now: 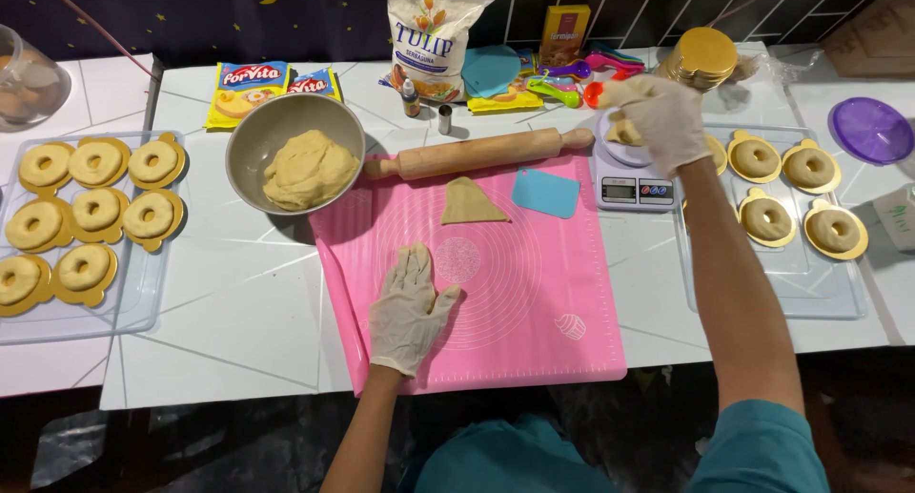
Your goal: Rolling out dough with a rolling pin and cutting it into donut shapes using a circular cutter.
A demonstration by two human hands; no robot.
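Dough piece (624, 131) on scale (629, 180); pink mat (534, 302), white tiled table (238, 331).

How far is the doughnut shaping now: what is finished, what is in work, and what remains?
Done: shaped rings on gold cards fill the left tray, and four more sit on the right tray. In hand: the right hand holds a dough piece over the scale; the left hand rests flat on the pink mat. Left: a big dough mass in the bowl and a cut wedge on the mat.
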